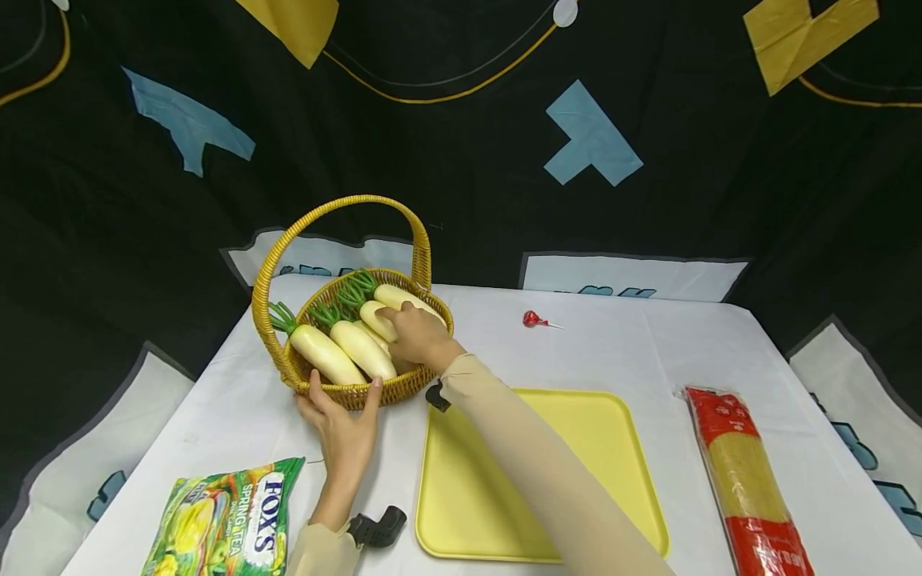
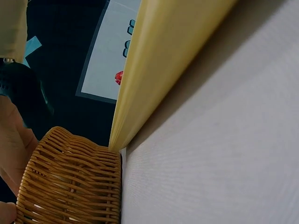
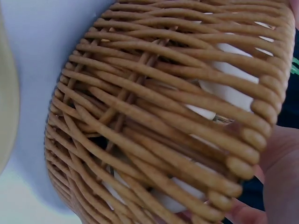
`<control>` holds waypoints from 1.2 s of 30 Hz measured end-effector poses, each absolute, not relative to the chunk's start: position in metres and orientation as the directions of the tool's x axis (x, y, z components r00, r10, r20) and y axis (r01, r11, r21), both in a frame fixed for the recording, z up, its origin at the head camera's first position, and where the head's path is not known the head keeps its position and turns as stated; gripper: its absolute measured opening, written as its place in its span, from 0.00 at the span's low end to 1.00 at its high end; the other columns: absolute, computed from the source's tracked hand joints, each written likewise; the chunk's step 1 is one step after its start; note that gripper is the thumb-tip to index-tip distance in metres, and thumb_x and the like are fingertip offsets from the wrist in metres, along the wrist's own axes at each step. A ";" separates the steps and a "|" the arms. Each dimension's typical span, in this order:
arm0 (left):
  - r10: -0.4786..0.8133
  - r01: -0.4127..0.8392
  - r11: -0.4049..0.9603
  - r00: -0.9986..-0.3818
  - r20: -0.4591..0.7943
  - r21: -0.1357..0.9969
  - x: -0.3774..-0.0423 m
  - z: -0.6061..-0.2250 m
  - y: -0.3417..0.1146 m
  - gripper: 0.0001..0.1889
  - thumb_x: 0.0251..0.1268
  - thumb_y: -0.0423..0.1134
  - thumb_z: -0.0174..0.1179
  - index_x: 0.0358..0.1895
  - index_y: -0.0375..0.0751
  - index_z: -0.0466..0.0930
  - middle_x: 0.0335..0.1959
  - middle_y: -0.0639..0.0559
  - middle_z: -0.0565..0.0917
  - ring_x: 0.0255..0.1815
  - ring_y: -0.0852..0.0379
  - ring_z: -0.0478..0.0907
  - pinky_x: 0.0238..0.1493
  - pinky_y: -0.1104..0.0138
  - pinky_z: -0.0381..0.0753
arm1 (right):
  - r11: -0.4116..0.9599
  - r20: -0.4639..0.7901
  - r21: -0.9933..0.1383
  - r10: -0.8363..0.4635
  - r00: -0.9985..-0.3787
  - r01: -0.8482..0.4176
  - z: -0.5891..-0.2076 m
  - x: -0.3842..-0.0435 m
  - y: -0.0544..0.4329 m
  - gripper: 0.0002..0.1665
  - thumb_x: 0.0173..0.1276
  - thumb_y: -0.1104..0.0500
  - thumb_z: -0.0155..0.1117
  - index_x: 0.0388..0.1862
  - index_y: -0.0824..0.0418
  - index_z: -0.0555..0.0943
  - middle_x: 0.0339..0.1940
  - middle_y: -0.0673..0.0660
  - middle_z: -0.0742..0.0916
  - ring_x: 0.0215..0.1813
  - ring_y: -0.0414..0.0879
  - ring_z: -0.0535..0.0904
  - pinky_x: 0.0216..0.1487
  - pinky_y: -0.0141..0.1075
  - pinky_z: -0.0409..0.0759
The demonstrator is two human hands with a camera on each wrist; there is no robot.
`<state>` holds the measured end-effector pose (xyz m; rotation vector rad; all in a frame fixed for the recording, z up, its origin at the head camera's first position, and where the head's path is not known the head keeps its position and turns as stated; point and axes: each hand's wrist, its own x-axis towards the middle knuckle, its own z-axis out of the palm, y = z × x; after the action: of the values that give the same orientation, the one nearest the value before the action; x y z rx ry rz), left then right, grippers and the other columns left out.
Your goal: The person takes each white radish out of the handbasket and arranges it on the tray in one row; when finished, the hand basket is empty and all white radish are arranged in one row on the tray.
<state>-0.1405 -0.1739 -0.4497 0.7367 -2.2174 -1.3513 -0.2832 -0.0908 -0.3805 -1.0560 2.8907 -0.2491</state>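
A wicker basket point(image 1: 392, 390) with a tall arched handle holds several white radishes point(image 1: 326, 354) with green tops. My left hand point(image 1: 342, 436) is at the front of the basket, thumb and index finger spread straight against its rim. Over the right side of the rim, my right hand point(image 1: 418, 332) reaches in, its fingers bent over a white radish point(image 1: 378, 320) near the middle; its thumb is hidden. In the right wrist view, the woven wall point(image 3: 154, 93) fills most of the picture, with pale radishes showing through the gaps.
A yellow tray point(image 1: 468, 480) lies right of the basket, under my right forearm. A green candy bag point(image 1: 230, 520) is at the front left. On the far right lies a red-and-yellow pasta pack point(image 1: 745, 480). A red lollipop point(image 1: 531, 318) lies toward the back.
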 end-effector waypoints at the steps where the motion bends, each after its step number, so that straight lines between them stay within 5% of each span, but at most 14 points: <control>1: -0.641 -0.214 0.381 -0.762 0.090 0.900 -0.140 -0.450 -0.174 0.53 0.52 0.64 0.57 0.71 0.50 0.32 0.69 0.30 0.27 0.69 0.29 0.36 0.60 0.38 0.54 | 0.754 -0.002 -0.189 -0.641 -0.768 -0.629 -0.380 -0.283 -0.090 0.37 0.57 0.54 0.60 0.67 0.46 0.63 0.53 0.61 0.77 0.31 0.44 0.75 0.28 0.32 0.73; 7: -0.644 -0.216 0.391 -0.759 0.098 0.894 -0.140 -0.452 -0.174 0.52 0.52 0.64 0.56 0.71 0.51 0.32 0.69 0.30 0.27 0.68 0.27 0.39 0.59 0.37 0.55 | 0.725 -0.023 -0.335 -0.645 -0.764 -0.602 -0.381 -0.284 -0.087 0.37 0.59 0.55 0.58 0.68 0.48 0.61 0.50 0.60 0.78 0.21 0.39 0.68 0.24 0.29 0.68; 11: -0.649 -0.219 0.401 -0.753 0.107 0.889 -0.141 -0.453 -0.175 0.52 0.52 0.64 0.56 0.71 0.52 0.32 0.69 0.30 0.27 0.68 0.26 0.41 0.58 0.37 0.56 | 0.674 0.019 -0.429 -0.658 -0.753 -0.601 -0.377 -0.286 -0.084 0.36 0.61 0.55 0.60 0.68 0.51 0.61 0.24 0.53 0.78 0.15 0.36 0.63 0.20 0.26 0.65; 14: -0.646 -0.218 0.400 -0.756 0.105 0.890 -0.141 -0.454 -0.174 0.52 0.52 0.65 0.56 0.71 0.51 0.32 0.69 0.29 0.27 0.67 0.25 0.42 0.58 0.37 0.56 | 0.646 0.050 -0.496 -0.646 -0.761 -0.581 -0.371 -0.288 -0.080 0.36 0.60 0.56 0.61 0.68 0.53 0.62 0.13 0.50 0.72 0.14 0.38 0.62 0.20 0.27 0.64; 18: -0.641 -0.227 0.404 -0.762 0.097 0.886 -0.142 -0.454 -0.174 0.52 0.52 0.67 0.54 0.71 0.52 0.31 0.69 0.30 0.26 0.66 0.24 0.44 0.56 0.36 0.59 | 0.614 0.075 -0.579 -0.616 -0.784 -0.537 -0.363 -0.287 -0.070 0.36 0.60 0.54 0.61 0.68 0.51 0.62 0.35 0.54 0.82 0.37 0.43 0.78 0.35 0.30 0.73; 20: -0.639 -0.233 0.407 -0.763 0.094 0.883 -0.142 -0.454 -0.174 0.52 0.52 0.67 0.53 0.71 0.53 0.30 0.69 0.30 0.26 0.66 0.24 0.44 0.55 0.36 0.59 | 0.583 0.087 -0.623 -0.611 -0.787 -0.522 -0.359 -0.286 -0.063 0.36 0.61 0.54 0.60 0.68 0.51 0.61 0.50 0.57 0.81 0.50 0.47 0.77 0.40 0.33 0.76; 22: -0.637 -0.234 0.409 -0.765 0.093 0.882 -0.142 -0.454 -0.174 0.52 0.53 0.67 0.53 0.71 0.53 0.30 0.69 0.30 0.26 0.66 0.24 0.44 0.55 0.36 0.59 | 0.557 0.109 -0.651 -0.605 -0.789 -0.517 -0.355 -0.282 -0.056 0.36 0.61 0.54 0.60 0.68 0.51 0.62 0.58 0.58 0.77 0.52 0.49 0.77 0.40 0.32 0.77; 27: -0.632 -0.229 0.411 -0.769 0.095 0.882 -0.141 -0.452 -0.174 0.51 0.53 0.66 0.53 0.71 0.52 0.30 0.69 0.30 0.26 0.66 0.24 0.44 0.56 0.36 0.59 | 0.515 0.166 -0.687 -0.576 -0.801 -0.513 -0.347 -0.270 -0.035 0.36 0.59 0.55 0.61 0.67 0.53 0.63 0.53 0.59 0.79 0.39 0.45 0.79 0.34 0.29 0.76; 36: -0.635 -0.229 0.418 -0.766 0.102 0.879 -0.142 -0.452 -0.174 0.50 0.54 0.66 0.53 0.71 0.52 0.31 0.69 0.30 0.27 0.67 0.25 0.44 0.58 0.38 0.58 | 0.482 0.136 -0.761 -0.537 -0.833 -0.435 -0.348 -0.229 0.010 0.35 0.58 0.56 0.63 0.65 0.52 0.65 0.48 0.60 0.80 0.38 0.49 0.80 0.33 0.32 0.77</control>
<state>-0.1424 -0.1737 -0.4522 0.7359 -2.2552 -1.3021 -0.2292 0.0095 -0.3480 -0.8560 2.5991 -1.2803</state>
